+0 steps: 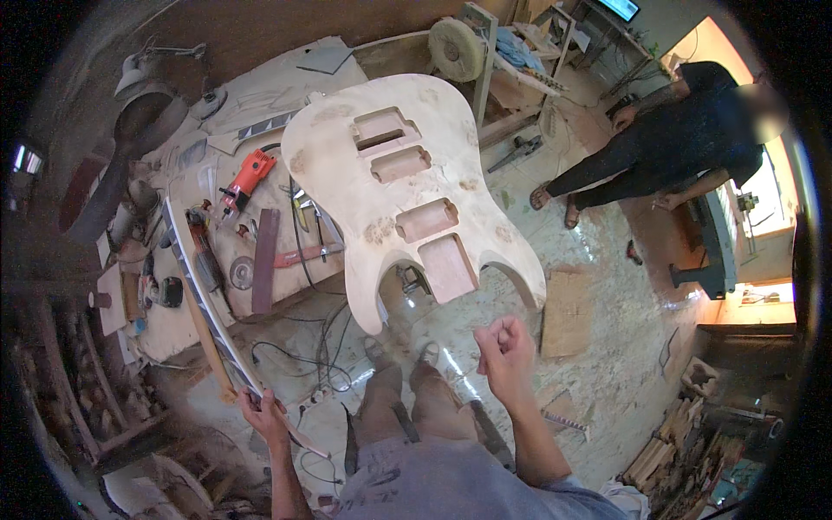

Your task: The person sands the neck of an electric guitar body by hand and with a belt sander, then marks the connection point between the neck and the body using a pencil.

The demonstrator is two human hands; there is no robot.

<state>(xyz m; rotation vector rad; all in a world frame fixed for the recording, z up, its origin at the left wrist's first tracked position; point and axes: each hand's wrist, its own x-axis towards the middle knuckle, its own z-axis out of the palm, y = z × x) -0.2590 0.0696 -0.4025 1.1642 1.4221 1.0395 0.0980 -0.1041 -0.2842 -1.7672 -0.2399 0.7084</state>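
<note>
Grasping long thin strip [202, 296] in left hand [263, 414] at near left, toward strip's near end. Right hand [505, 351] loosely clenched; cannot tell whether around anything. Just beyond right hand, far and right of left hand: pale guitar body [416, 190].

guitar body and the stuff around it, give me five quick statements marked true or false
1. The guitar body has cut-out pockets. True.
2. The right hand grips the guitar body. False: the right hand is curled, apart from it.
3. The left hand holds a long thin strip. True.
4. The red power tool lies on the floor. False: the red power tool is on the bench.
5. The other person wears dark clothes. True.
</note>
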